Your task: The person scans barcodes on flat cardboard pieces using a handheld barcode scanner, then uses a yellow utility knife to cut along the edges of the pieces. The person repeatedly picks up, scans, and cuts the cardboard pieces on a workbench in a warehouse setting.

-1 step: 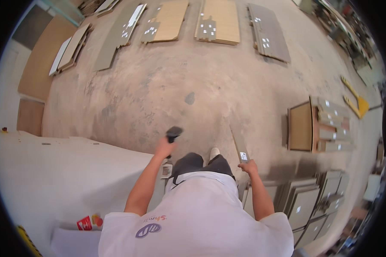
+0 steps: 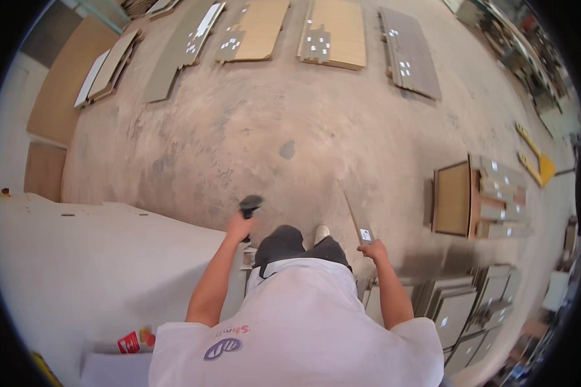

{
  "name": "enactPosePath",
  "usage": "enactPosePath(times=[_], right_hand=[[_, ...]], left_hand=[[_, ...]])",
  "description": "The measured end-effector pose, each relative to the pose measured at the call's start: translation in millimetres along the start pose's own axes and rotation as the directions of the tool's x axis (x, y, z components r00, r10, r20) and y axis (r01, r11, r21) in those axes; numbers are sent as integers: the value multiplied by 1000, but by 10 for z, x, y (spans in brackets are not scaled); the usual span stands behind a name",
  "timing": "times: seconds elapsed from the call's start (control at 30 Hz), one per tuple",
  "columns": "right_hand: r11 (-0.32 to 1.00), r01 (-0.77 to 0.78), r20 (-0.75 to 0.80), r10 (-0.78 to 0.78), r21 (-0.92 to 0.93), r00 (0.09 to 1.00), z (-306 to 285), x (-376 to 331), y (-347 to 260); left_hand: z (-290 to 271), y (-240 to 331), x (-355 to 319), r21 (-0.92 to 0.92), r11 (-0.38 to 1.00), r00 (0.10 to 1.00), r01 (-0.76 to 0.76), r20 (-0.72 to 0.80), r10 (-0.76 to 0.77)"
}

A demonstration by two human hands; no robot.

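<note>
My left hand (image 2: 241,227) is closed round the grip of a black handheld scanner (image 2: 250,204), held out in front of my left thigh. The scanner's outline is slightly blurred. On the other side, my right hand (image 2: 372,249) grips the near end of a long narrow board (image 2: 357,218). A white label (image 2: 365,234) is stuck on that board close to my fingers. The board slants away from me toward the floor, and whether its far tip touches the floor I cannot tell.
A large white surface (image 2: 110,258) lies at my left. Several stacks of labelled panels, including a tan stack (image 2: 342,32), lie ahead. To the right stand a loaded box-like stack (image 2: 452,200) and a yellow pallet jack (image 2: 546,169). Panels (image 2: 455,313) lean near my right arm.
My left hand and the scanner have shifted slightly left. My right hand still grips the board in nearly the same place.
</note>
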State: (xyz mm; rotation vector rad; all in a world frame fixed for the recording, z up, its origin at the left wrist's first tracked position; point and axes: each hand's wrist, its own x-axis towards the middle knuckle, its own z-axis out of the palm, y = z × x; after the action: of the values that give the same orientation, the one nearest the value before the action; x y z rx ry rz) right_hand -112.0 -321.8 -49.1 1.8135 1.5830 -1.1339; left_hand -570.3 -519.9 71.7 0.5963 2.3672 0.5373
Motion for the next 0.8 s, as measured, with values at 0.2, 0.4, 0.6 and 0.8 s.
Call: enactPosePath(times=[0.2,0.4,0.6,0.8], right_hand=[[937,134,125,-98,-323,987,-619,921,-2051],[959,162,151,-129,-233,980,-783,1619,-3976],[982,171,197,-152,-81,969,-1094,2165,-6096],[950,308,109,-302,-42,947,-1023,2994,-8033]], left_hand=[[-308,-1905,357,-87,791,770,606,-189,-610],[-704,-1886,1214,2,687,687,727,-12,-727],[-1771,-894,3560,-67,874,874,481,-34,-484],[-3146,754,5439,-338,917,941,212,-184,-285]])
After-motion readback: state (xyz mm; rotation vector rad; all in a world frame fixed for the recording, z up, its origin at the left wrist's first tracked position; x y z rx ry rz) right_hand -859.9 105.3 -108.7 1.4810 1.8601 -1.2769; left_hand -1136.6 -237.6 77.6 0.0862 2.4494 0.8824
